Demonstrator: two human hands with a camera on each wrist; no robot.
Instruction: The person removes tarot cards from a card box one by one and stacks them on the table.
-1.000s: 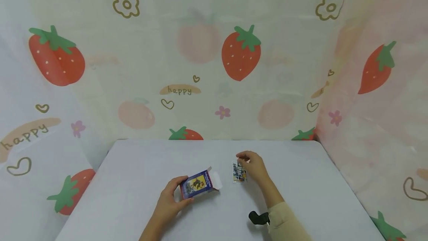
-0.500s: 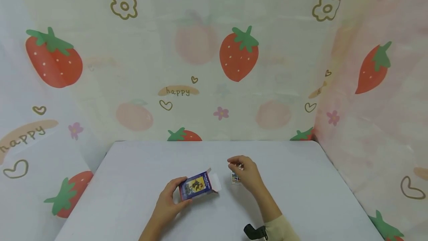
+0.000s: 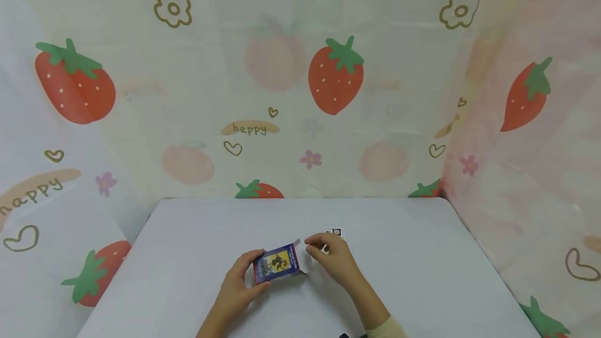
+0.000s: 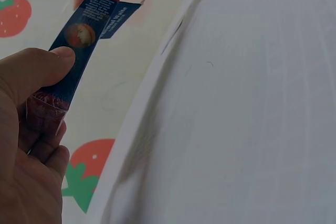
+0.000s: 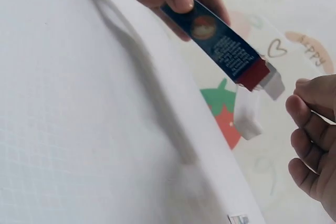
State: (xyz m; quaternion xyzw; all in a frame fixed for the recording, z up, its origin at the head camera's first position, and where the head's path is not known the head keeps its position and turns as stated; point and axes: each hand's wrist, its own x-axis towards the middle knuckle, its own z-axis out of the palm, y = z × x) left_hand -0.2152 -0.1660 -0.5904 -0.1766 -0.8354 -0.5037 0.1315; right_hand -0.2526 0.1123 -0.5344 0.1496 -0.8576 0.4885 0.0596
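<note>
- The left hand is gripping a small blue card box and holding it a little above the white table, in front of the person.
- In the left wrist view, the thumb is pressing on the upper face of the box, and the other fingers are curling under its near end, so the box is lying between thumb and fingers.
- The far end of the box is pointing to the right hand, and this end is open, with its white flap hanging out.
- In the right wrist view, a red edge is showing at the open mouth of the box.
- The right hand is staying just beside this open end, with its fingers bending loosely.
- The thumb and forefinger are coming close together near the flap, but the pictures are not showing clearly whether they are pinching the flap or something small and white, so this cannot be told.
- A card is lying flat on the table just behind the right hand, apart from the box; only its far edge is showing.
- Cloth with strawberries is hanging around the table.
</note>
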